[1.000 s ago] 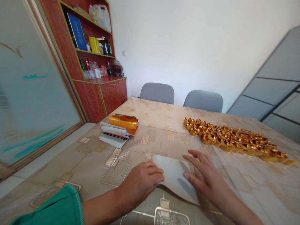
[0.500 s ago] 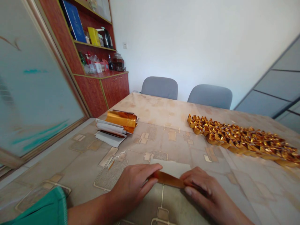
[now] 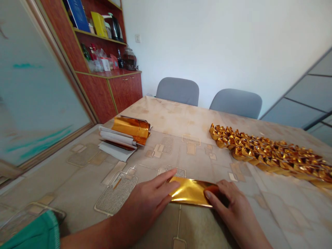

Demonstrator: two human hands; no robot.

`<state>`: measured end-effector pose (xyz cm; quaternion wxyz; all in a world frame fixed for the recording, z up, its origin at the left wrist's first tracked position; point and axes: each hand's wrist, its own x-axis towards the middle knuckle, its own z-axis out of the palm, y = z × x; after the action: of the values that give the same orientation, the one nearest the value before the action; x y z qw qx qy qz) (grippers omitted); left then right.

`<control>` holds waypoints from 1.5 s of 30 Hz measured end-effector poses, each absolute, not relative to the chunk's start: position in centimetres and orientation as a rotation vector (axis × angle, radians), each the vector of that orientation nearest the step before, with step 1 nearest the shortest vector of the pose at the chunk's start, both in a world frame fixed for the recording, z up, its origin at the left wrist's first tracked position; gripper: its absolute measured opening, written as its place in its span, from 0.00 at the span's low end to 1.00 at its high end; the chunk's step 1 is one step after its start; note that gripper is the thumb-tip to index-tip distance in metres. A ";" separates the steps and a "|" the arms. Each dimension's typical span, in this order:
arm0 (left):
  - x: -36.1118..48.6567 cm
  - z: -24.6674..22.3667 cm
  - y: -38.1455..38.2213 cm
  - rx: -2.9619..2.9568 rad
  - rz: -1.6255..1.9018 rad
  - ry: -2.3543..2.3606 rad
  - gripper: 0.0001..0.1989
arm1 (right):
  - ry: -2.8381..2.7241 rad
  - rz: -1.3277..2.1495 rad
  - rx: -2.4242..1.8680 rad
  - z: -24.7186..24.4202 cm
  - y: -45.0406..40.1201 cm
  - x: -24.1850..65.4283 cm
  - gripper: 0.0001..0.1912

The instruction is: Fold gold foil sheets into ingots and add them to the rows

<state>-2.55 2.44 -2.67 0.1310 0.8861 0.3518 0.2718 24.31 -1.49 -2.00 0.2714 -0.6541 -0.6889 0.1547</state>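
A folded strip of shiny gold foil paper (image 3: 190, 192) lies level between my two hands, its bright face up. My left hand (image 3: 149, 199) is at its left end, fingers stretched over the end and thumb at the near edge. My right hand (image 3: 230, 204) pinches the right end, thumb on the near face and fingers behind, and the foil curls up there. Farther left on the table rests a stack of curled gold foil sheets (image 3: 132, 128) with pale backs. Rows of folded gold foil pieces (image 3: 269, 152) stand packed together on the right.
The table (image 3: 171, 110) has a patterned cover. Two grey chairs (image 3: 177, 90) (image 3: 237, 103) stand at its far side. A red-brown cabinet (image 3: 97, 95) with bottles and boxes is at the back left, beside a frosted glass door (image 3: 38, 90).
The foil strip has turned from edge-on to showing its broad gold face. My left fingers have loosened from a pinch and spread over its end. The view has shifted slightly.
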 end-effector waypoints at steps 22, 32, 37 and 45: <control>-2.3 -2.5 2.6 2.584 0.670 1.085 0.06 | -2.036 -0.016 -1.800 -3.2 -1.3 24.2 0.14; -2.2 -2.4 2.6 2.567 0.674 1.099 0.09 | -2.085 -0.076 -1.876 -2.7 -1.3 23.8 0.10; -2.2 -2.2 2.9 2.670 0.710 1.058 0.13 | -2.100 -0.080 -1.855 -2.7 -1.2 23.8 0.10; -2.1 -2.7 2.9 2.672 0.680 1.089 0.11 | -2.113 -0.120 -1.827 -2.8 -1.3 23.8 0.10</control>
<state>-2.07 2.85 -2.65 0.0887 0.8978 0.3659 0.2284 23.78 -1.31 -2.80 0.1719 -0.6436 -0.7446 -0.0421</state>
